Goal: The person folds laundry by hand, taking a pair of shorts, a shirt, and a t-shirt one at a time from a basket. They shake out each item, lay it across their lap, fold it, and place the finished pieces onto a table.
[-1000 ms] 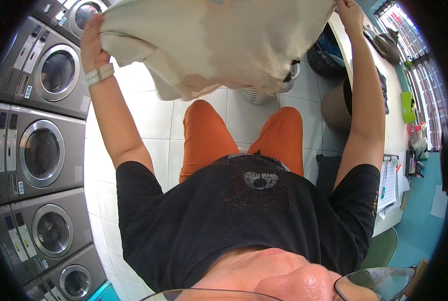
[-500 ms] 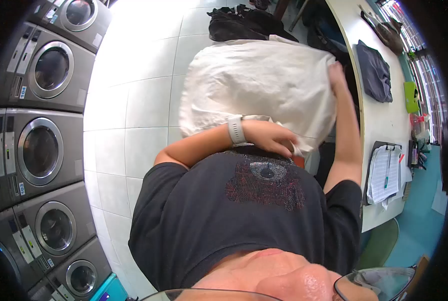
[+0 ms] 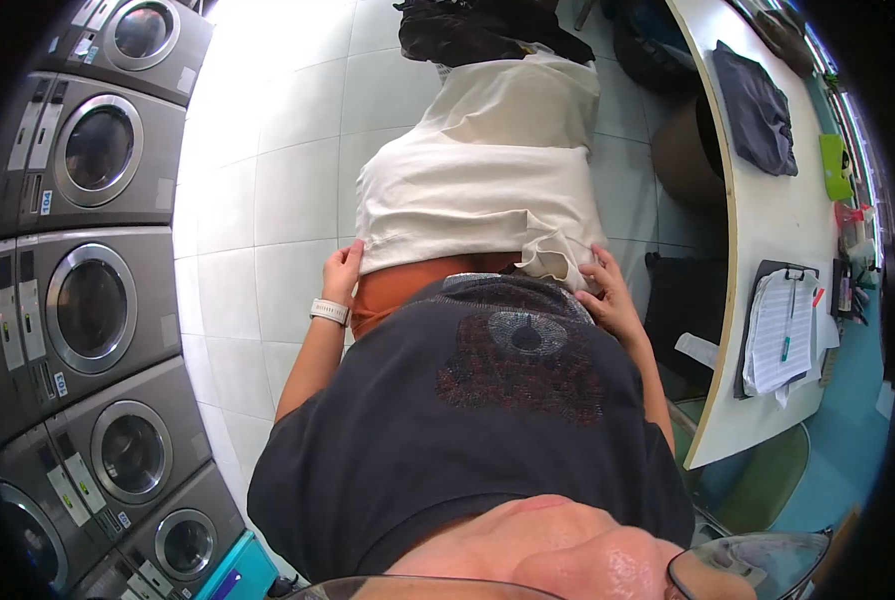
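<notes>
1. Nearby, a dark folded garment [image 3: 755, 108] and a clipboard with papers [image 3: 777, 330] lay on the white counter [image 3: 767, 230]; a dark pile of clothes [image 3: 482, 25] sat on the floor beyond the cream cloth [image 3: 477, 175].
2. The left hand [image 3: 342, 272] pinched the cloth's near left corner; the right hand [image 3: 607, 298] gripped its bunched right corner, both arms bent low.
3. The cloth lay draped over the person's orange-trousered lap [image 3: 407, 283].
4. Front-loading washing machines [image 3: 92, 305] lined the white tiled floor [image 3: 267, 190].
</notes>
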Demonstrator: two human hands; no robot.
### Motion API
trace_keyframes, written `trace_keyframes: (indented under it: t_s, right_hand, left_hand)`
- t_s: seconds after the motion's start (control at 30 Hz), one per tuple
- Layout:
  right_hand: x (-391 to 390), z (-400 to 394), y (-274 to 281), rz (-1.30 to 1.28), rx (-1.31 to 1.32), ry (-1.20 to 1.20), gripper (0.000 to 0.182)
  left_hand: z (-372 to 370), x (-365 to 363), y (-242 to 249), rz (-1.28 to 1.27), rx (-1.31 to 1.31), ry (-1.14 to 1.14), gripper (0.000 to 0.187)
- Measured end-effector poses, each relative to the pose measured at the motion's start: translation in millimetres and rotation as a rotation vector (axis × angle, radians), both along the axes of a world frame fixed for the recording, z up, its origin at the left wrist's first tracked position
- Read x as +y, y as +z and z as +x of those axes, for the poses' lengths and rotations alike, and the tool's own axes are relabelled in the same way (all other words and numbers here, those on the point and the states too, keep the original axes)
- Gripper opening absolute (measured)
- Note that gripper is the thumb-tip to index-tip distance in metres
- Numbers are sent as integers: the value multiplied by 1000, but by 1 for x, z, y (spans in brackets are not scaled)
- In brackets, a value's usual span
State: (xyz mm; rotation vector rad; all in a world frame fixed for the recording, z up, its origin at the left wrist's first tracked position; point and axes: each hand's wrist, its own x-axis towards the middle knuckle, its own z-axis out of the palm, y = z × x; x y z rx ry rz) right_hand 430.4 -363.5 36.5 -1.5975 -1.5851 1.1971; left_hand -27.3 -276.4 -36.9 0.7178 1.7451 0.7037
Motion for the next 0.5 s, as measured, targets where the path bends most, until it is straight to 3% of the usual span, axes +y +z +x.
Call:
trace_keyframes:
  t_s: [0.03,0.13,0.2,0.3,0.37,0.43,0.5]
  right_hand:
    - [3,-7,6,45,-45,10,30]
    - [3,3,-17,82,96,-90,28]
    - [-1,11,-15,67,50,-129,27]
    - [-13,15,1,-138,575,-478,32]
    - [-17,19,8,-120,689,-560,34]
    - [-13,24,9,-85,847,-660,36]
    - [8,39,15,-34,794,-685,35]
  left_hand:
    - [-1,-4,3,26,-2,9,38]
    - [0,-8,4,180,3,33,32]
    - [9,-10,19,252,88,-15,29]
    - [12,-14,17,381,200,-81,25]
    - [10,-9,15,442,227,-96,23]
    - [7,3,17,476,37,6,22]
    - [0,38,29,545,-23,-8,23]
